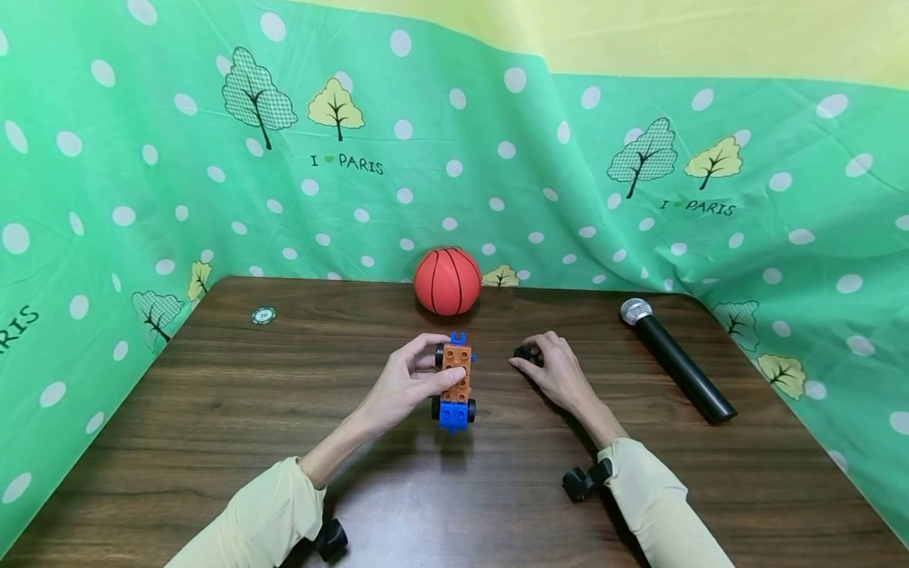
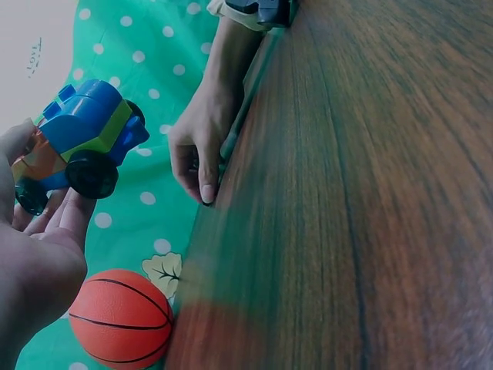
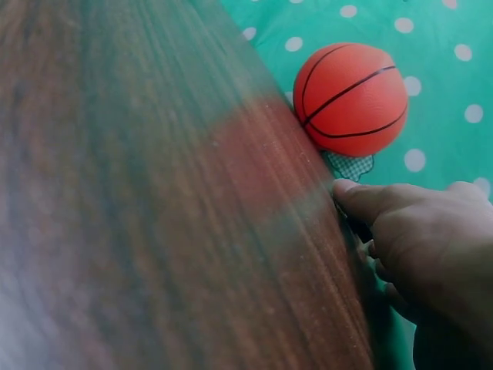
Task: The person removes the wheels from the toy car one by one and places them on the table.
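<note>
My left hand [image 1: 405, 383] holds a toy block car [image 1: 456, 386] above the table, thumb on top and fingers along its left side. The car has an orange studded body and blue end blocks. In the left wrist view, the car [image 2: 88, 135] also shows a lime-green block and black wheels. A bare blue stub sticks out from its far right side. To the right, my right hand [image 1: 557, 371] pinches a small black wheel-like piece [image 1: 527, 353] at the tabletop. In the right wrist view, the hand [image 3: 431, 247] mostly hides this piece.
Behind the hands sits a red toy basketball [image 1: 447, 282] near the back edge of the wooden table [image 1: 213, 426]. A black microphone [image 1: 678, 359] with a silver head lies at the right. At the back left rests a poker chip [image 1: 263, 315]. Green dotted cloth [image 1: 426, 189] surrounds the table.
</note>
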Demonstrator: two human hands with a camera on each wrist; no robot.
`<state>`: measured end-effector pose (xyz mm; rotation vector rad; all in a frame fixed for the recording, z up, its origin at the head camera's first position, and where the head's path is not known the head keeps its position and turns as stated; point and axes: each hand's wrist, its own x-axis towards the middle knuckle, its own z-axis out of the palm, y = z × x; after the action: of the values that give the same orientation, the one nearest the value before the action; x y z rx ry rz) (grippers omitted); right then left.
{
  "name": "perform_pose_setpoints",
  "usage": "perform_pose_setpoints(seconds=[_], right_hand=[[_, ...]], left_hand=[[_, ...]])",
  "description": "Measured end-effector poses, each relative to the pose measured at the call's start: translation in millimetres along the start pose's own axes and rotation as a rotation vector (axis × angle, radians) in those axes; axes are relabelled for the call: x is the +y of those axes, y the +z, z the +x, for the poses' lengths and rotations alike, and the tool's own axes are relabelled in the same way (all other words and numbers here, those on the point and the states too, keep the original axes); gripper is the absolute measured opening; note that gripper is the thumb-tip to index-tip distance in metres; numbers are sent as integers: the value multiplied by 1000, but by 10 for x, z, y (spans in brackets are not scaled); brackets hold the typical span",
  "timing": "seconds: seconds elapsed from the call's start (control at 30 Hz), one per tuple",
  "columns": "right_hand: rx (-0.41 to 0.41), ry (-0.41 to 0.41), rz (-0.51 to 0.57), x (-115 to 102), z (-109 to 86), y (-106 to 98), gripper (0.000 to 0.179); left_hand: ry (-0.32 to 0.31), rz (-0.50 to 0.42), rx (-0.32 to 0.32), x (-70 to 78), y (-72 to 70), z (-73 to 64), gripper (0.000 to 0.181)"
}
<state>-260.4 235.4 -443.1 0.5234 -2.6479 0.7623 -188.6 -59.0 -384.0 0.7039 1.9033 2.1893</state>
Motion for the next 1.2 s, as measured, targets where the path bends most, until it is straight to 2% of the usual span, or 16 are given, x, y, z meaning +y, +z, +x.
perform_pose_setpoints(seconds=[0.23,0.33,0.4,0.53,0.63,0.73,0.83,1.03,1.13,1.2], right_hand=[[-15,79,66,-57,9,-52,53],[17,104,76,-116,2,-87,54],[39,93,107,-195,-11,-112,49],[38,19,286,-453,-90,-141,31],[-26,-34,455,-669,-198,-123,20],[-118,-54,597,-864,-312,-82,19],[-192,-36,709,-1024,-398,-38,23],[-293,76,951,-1248,-492,51,29],[-277,124,1061,-1321,-518,94,28],[-218,131,1083,-1352,-527,116,26]], left_hand=[[-20,34,7,5,-15,7,42],[-32,48,17,12,-17,14,42],[-37,48,27,12,-18,19,42],[-45,26,42,14,-13,34,41],[-46,10,48,12,-6,52,40],[-50,11,59,6,-5,70,40],[-56,18,75,5,-9,80,41],[-50,48,114,5,0,101,45],[-44,48,134,0,18,109,49],[-49,49,153,-8,31,109,52]])
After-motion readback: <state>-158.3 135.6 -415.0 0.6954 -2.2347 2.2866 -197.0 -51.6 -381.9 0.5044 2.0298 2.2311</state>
